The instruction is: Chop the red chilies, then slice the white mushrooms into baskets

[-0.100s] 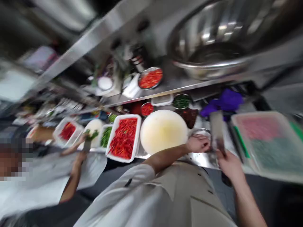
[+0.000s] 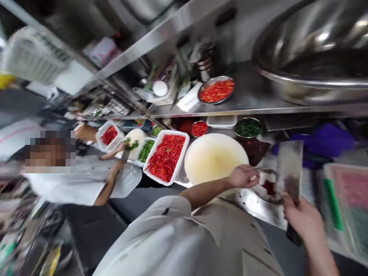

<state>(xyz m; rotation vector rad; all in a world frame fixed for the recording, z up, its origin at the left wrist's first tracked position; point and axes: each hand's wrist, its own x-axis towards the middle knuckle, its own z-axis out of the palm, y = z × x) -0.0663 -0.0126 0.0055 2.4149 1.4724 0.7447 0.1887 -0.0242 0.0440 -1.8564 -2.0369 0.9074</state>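
Note:
My right hand [image 2: 303,218] is closed round the dark handle of a broad steel cleaver [image 2: 289,168], blade pointing away from me over the counter. My left hand [image 2: 243,176] reaches past the round pale chopping board [image 2: 214,157], its fingers curled at the rim of a small steel bowl [image 2: 266,186] with dark red bits in it. Whether the fingers grip the rim is blurred.
A white tray of red chillies [image 2: 166,157] lies left of the board. A co-worker's hands [image 2: 120,153] cut greens further left. Bowls of red [image 2: 217,90] and green [image 2: 248,127] chillies stand behind, a large steel basin [image 2: 313,57] on the shelf, a covered tray [image 2: 345,199] at right.
The view has swung left and steadied. My right hand with the cleaver sits lower right. My left hand stays by the small bowl.

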